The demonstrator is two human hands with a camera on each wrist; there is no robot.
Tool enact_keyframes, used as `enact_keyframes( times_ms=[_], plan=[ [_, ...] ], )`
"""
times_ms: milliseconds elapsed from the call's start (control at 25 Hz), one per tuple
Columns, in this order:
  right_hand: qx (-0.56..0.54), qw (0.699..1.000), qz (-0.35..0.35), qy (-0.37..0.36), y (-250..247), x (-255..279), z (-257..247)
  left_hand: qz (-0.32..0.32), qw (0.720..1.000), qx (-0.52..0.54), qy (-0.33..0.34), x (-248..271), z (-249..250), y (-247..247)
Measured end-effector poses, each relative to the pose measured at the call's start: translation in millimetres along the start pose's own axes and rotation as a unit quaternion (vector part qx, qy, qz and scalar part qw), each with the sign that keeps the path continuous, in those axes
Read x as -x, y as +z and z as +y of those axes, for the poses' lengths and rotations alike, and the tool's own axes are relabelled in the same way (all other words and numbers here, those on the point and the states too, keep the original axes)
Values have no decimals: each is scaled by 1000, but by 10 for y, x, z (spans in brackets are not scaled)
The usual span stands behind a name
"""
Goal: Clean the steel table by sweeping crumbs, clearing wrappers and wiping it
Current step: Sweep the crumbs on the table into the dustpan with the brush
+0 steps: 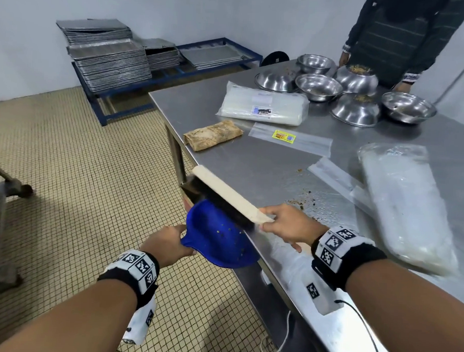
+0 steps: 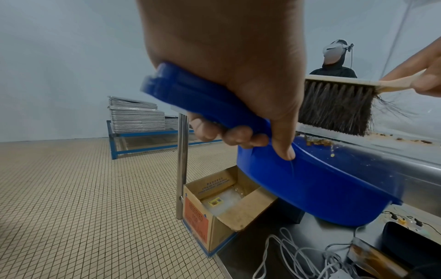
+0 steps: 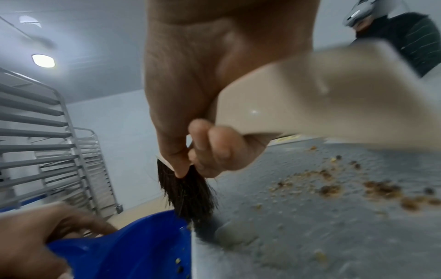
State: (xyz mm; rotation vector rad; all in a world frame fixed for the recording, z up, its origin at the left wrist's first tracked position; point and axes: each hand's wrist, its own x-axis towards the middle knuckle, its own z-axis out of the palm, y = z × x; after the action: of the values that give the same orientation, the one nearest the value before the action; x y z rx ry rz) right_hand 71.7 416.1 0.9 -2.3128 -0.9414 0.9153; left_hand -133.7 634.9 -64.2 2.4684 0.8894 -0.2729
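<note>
My left hand [image 1: 169, 243] grips the handle of a blue dustpan [image 1: 220, 236], held against the steel table's [image 1: 253, 155] left edge, just below the top. My right hand [image 1: 287, 226] holds the wooden handle of a hand brush [image 1: 224, 194] with dark bristles, lying along that edge above the pan. A few crumbs lie in the dustpan [image 2: 319, 179]. More brown crumbs [image 1: 301, 201] are scattered on the table right of the brush, also plain in the right wrist view as crumbs [image 3: 372, 188]. The brush bristles [image 3: 188, 194] reach the table edge by the pan [image 3: 133, 253].
Clear plastic wrappers [image 1: 291, 138], sealed bag packs [image 1: 263, 104] [image 1: 405, 202] and a soiled paper roll [image 1: 212, 135] lie on the table. Several steel bowls [image 1: 318, 86] stand at the far end, beside a standing person [image 1: 399, 36]. A cardboard box [image 2: 224, 207] sits under the table; stacked trays [image 1: 108, 56] behind.
</note>
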Motion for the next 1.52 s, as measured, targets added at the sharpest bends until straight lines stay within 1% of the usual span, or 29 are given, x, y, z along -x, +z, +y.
enact_keyframes(
  times_ms=[120, 200, 280, 400, 520, 720, 840, 1000, 1120, 1200, 1320, 1520],
  plan=[
    [-20, 996, 79, 29, -239, 108, 149, -4, 1000, -10, 14, 28, 33, 18],
    [-20, 987, 142, 77, -377, 195, 236, -3, 1000, -7, 26, 53, 50, 24],
    [-14, 975, 189, 118, -473, 302, 326, -9, 999, -4, 34, 65, 43, 48],
    [17, 962, 229, 146, -569, 478, 469, -18, 998, -8, 54, 121, 49, 101],
    [57, 958, 237, 152, -625, 657, 587, -17, 998, -12, 52, 208, 65, 139],
    [80, 956, 227, 166, -719, 789, 754, -13, 999, -10, 36, 313, 128, 147],
    [95, 964, 195, 156, -647, 779, 807, -14, 1000, -4, 15, 379, 176, 168],
    [93, 975, 172, 110, -493, 789, 638, -12, 1000, 5, -7, 443, 212, 219],
    [58, 989, 127, 51, -302, 841, 423, -12, 1000, -9, -9, 470, 238, 229],
    [58, 992, 109, 15, -161, 858, 324, -12, 1000, -5, -11, 492, 258, 235],
    [42, 996, 83, -6, 58, 885, 187, -9, 1000, 11, -13, 496, 250, 263],
    [41, 998, 31, -28, 336, 972, 11, -5, 1000, -4, -5, 505, 245, 311]
  ],
)
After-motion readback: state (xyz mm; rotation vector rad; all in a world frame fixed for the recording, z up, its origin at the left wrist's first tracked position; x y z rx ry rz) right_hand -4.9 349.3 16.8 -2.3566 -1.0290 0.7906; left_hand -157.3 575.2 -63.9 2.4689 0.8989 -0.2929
